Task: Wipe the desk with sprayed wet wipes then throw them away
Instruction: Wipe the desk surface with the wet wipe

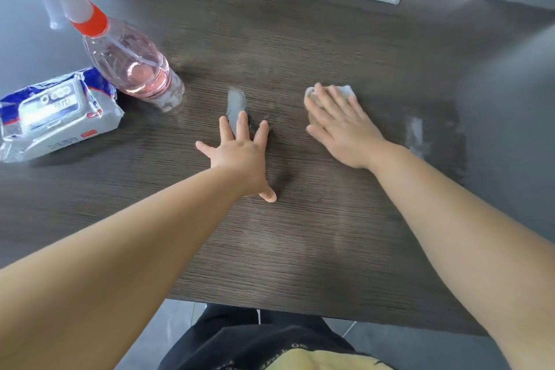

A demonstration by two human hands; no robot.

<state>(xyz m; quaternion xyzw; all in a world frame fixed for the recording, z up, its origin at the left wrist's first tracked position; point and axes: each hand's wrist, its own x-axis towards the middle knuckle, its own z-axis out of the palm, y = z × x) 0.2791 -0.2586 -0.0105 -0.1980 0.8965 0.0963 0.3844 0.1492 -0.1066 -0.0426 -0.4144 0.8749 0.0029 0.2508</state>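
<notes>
Head view: dark woodgrain desk (270,249) streaked; right hand (342,129) flat on wipe (346,91); left hand (240,153) splayed flat.

Bare arms above, dark and yellow clothing at the bottom edge.

The left forearm (126,249) and right forearm (468,219) are uncovered along all of their visible length, and the left hand (240,156) and right hand (342,129) are bare as well, each with slim fingers. Low in the view the person wears a black garment (255,336), creased and folded; whether it is a top or trousers cannot be told. A row of small pale lettering (288,347) runs across it, too blurred to read. Beneath that lies a band of soft yellow fabric (300,363), smooth and plain.
</notes>
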